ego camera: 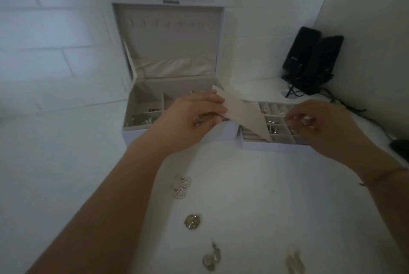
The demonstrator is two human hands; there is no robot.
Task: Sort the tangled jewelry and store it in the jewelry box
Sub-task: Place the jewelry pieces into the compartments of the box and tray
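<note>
A pale jewelry box stands open on the white table, its lid upright. My left hand hovers over the box's front right corner and holds a beige divider panel, tilted between box and tray. My right hand is over a removable compartment tray beside the box and pinches a small piece of jewelry; what it is I cannot tell. Loose on the table near me lie a pearl piece, a round gold piece, a pair of round earrings and pale earrings.
Two black speakers with cables stand at the back right against the wall. A dark object sits at the right edge. White tiled wall runs behind and left of the box.
</note>
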